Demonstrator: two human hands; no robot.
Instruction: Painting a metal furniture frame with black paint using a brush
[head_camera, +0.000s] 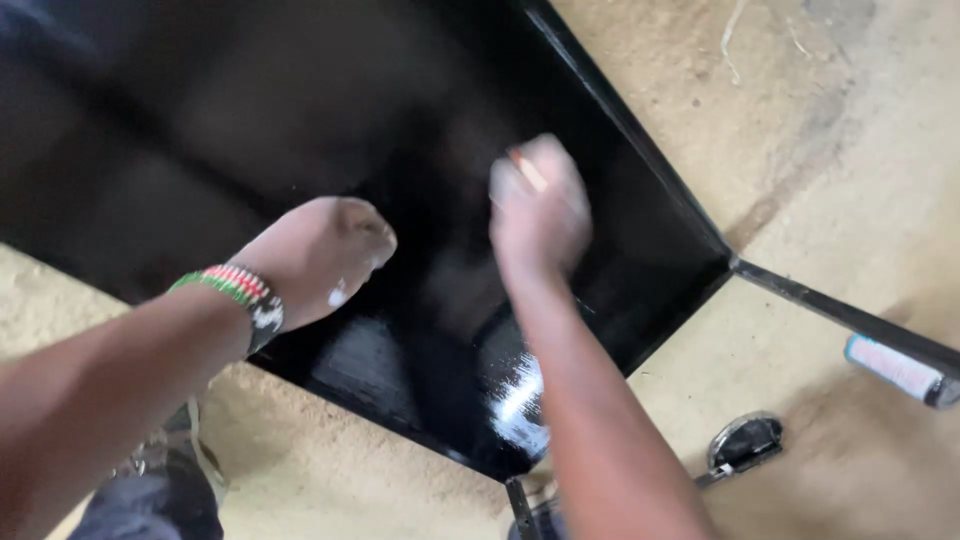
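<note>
the glossy black metal panel (300, 130) is lying across most of the view, and everything else is placed against it. the left hand (320, 255) is resting on the panel's near middle, fingers curled under into a loose fist, knuckles pressing on the painted surface; flecks of white are showing on its fingers. a beaded wristband (240, 295) in green, red and white is sitting on the wrist just behind it. the right hand (540, 210) is hovering or rubbing just to the right of the left one, above the panel's centre, blurred; its fingers are closing around a small pale object (522, 172) with an orange streak, too smeared to identify. below that hand, near the panel's lower corner, a white smear (520, 405) is shining on the black paint. off the panel's right edge, on the sandy floor (800, 120), a pale cylindrical can (895, 368) is lying on its side, and a small dark tin (745, 442) is sitting just past the lower corner.
</note>
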